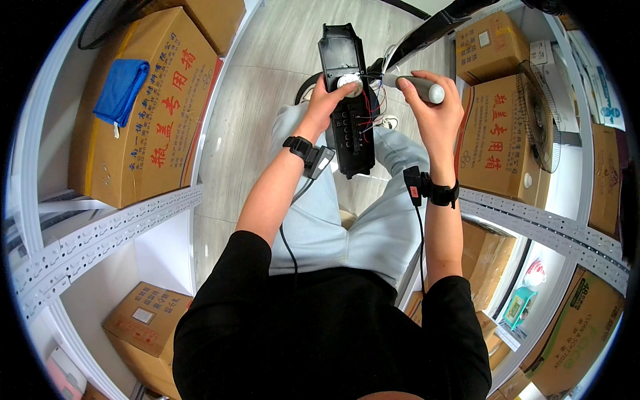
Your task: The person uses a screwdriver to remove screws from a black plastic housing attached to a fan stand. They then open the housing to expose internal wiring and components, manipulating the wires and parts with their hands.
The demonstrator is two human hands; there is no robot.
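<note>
An elongated black plastic housing [352, 150], its inner side showing with buttons and thin red and dark wires [369, 110], is held upright over my lap. My left hand [321, 110] grips its left edge, the thumb lying across a round white part [348, 84] fixed inside. Closed around a tool with a thick grey handle [421, 89] is my right hand [437, 117]. The tool points left toward the wires beside the housing; its tip is hard to make out. Black straps with small devices sit on both my wrists.
Shelves with cardboard boxes [143, 113] rise on both sides. A blue cloth [121, 91] lies on the left box. On the right stands a round fan grille [539, 117]. Ahead, a black stand-like part [427, 33] leans near my right hand, with grey floor [250, 93] beneath.
</note>
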